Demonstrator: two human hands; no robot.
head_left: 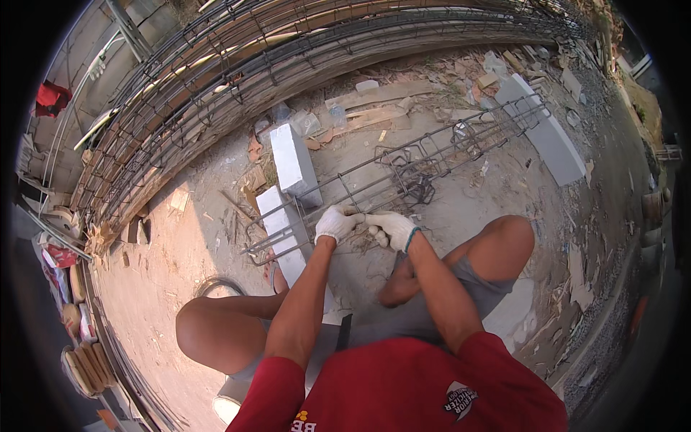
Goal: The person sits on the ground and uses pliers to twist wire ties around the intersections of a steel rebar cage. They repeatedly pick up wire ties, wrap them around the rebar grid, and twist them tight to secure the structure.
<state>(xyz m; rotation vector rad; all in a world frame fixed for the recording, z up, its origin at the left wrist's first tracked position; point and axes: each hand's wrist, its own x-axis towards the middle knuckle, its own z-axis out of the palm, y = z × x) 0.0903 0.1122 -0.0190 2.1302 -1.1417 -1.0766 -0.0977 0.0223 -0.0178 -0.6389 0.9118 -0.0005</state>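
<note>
Meeting at the nr edge of a long steel cage [436, 153], L hand [337, 225] & R hand [394, 230] sat close together, both white-gloved, fingers mostly curled in. L hand lay over the cage's nr edge; R hand came in just R of it, fingertips approx. touching L's. Couldn't tell if either had hold of the steel, or of smth thin btwn them, too small to see.

Cage lay right in front of the hands, on a slant: long axis ran from lower L, nr the L knee [216, 335], to upper R. A short end stuck out past L hand, the longer stretch ran off beyond R hand. So L hand was nearer the close end, R hand nearer the far one. It sat above the dusty ground [155, 270], w/ a white block [291, 248] under its L end & a long pale block [554, 147] under its R end.

Looks-wise: thin, dark gray-brown rods, open inside, w/ squarish loops [348, 191] set across at intervals. A jumble of bent steel pcs [417, 186] showed around its middle; couldn't tell if under or inside. A 2nd white block [294, 162] stood just past the 1st. Upper L: a big stack of similar cages [273, 54].
</note>
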